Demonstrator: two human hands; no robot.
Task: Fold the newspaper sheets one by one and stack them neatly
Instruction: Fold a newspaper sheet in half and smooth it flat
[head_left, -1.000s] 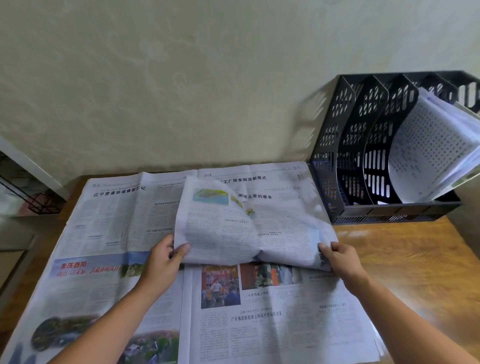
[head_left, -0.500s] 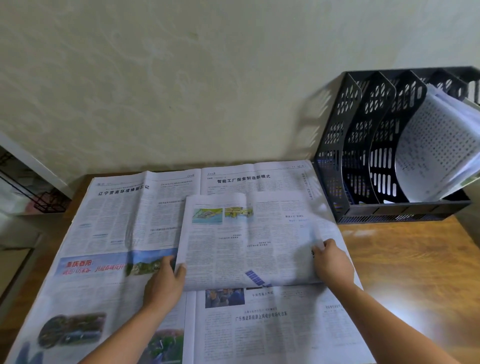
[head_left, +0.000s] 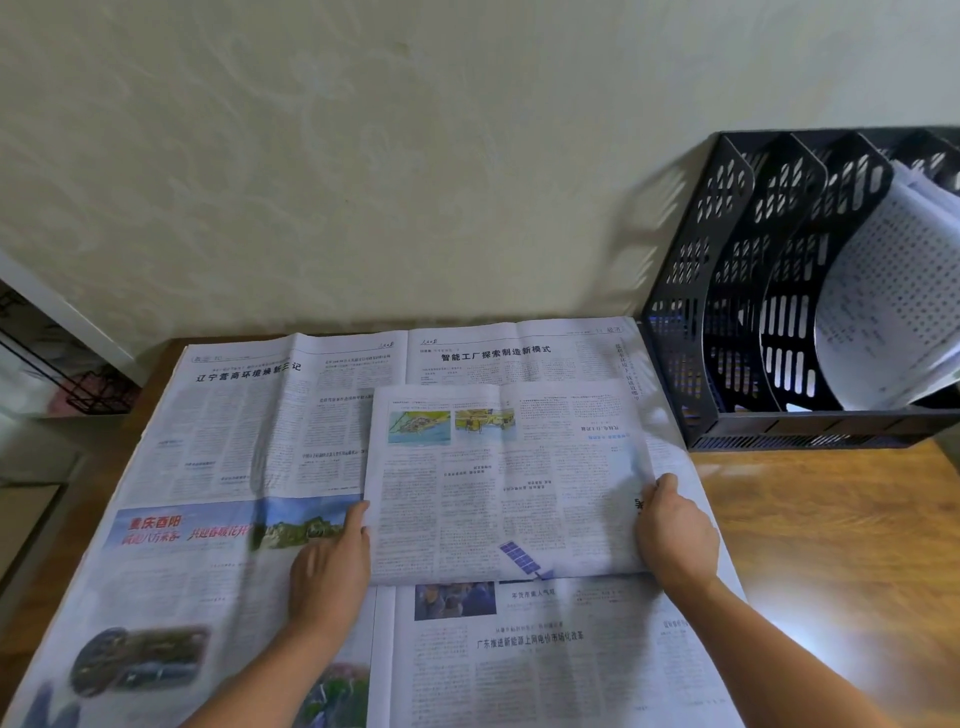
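Newspaper, folded sheet (head_left: 498, 483): one, lying flat on one opened sheet (head_left: 218, 467). I see my left hand (head_left: 327, 577) flat-fingered against its 9 o'clock edge, my right hand (head_left: 675, 540) gripping its 3 o'clock edge. One black file rack (head_left: 727, 291) at 2 o'clock on one wooden table (head_left: 831, 545), papers (head_left: 883, 291) inside.

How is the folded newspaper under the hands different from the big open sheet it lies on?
The folded newspaper is compact, covering only part of the right page; the open sheet spreads flat across most of the table. The left hand and right hand hold the folded newspaper at its side edges; the open sheet just lies beneath. Its print appears upside down; the open sheet's headlines read upright. Both are printed newsprint with colour photos.
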